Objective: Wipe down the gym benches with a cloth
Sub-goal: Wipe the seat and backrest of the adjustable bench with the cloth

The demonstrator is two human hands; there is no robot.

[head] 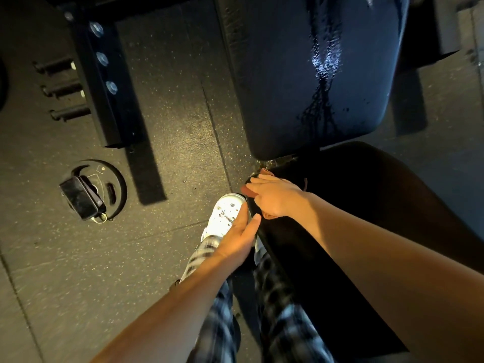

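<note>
The bench's black back pad [309,82] fills the upper right, with wet streaks running down its middle. Below it the dark seat pad [366,205] sits in shadow. My right hand [275,197] presses on the seat pad's near-left corner, fingers curled over it. A small reddish edge of cloth [265,171] shows past the fingertips, and the rest lies hidden under the hand. My left hand [241,237] rests against the seat pad's left edge just below, fingers straight and holding nothing.
A black steel rack base [104,82] with bolts and three pegs stands at the upper left. On the speckled rubber floor [170,127] lies a weight plate [112,189] with a phone and keys [81,197] on it. My white shoe [225,216] stands beside the seat.
</note>
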